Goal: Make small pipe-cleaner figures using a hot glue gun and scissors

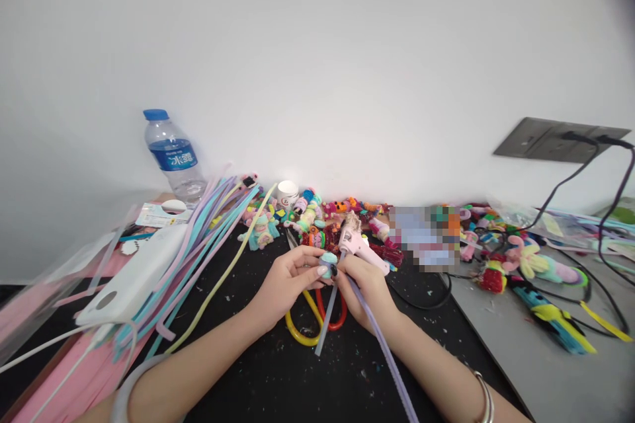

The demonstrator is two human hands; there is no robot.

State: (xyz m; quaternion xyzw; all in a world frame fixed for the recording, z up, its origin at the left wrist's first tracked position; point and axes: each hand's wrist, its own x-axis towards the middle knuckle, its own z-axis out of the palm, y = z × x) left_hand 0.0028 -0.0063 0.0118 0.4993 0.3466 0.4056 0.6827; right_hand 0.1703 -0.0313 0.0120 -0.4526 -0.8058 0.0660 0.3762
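Held up in the middle is a small round coil of fuzzy pipe cleaner (pixel 327 262), light teal on top and purple around the side. My left hand (pixel 292 276) pinches it between thumb and fingers. My right hand (pixel 364 284) is closed on a long purple pipe cleaner (pixel 381 337), whose tail runs down toward the front edge. Just behind my hands lies a pale pink glue gun (pixel 364 252). A translucent glue stick (pixel 326 324) slants down from near it. Beneath my hands are scissors (pixel 303 338) with yellow and red handles, partly covered.
A bundle of pastel pipe cleaners (pixel 198 244) lies at left beside a white power bank-like slab (pixel 133 274). Behind it stands a water bottle (pixel 173 155). Fuzzy figures (pixel 262 228) line the wall. Black cables hang from the wall socket (pixel 546 139) at right.
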